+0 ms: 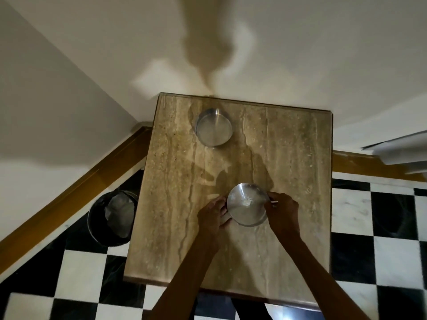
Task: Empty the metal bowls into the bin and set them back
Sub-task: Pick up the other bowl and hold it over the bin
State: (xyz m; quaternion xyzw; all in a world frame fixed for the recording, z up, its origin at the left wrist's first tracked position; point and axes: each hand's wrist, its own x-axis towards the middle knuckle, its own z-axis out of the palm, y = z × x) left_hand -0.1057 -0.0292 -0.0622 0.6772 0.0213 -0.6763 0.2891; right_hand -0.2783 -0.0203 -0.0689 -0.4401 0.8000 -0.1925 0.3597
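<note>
Two metal bowls stand on a brown stone table (175,239). The near metal bowl (245,203) sits at the table's middle, with a small white lump inside it. My left hand (213,214) grips its left rim and my right hand (282,207) grips its right rim. The far metal bowl (213,130) rests untouched near the table's back edge, and its inside looks bare. A round dark bin (111,218) with a pale liner stands on the floor, just left of the table.
The table stands in a corner against white walls with a wooden skirting board (76,192). The floor is black and white checkered tile (369,262). A white object (402,148) juts in at the right edge.
</note>
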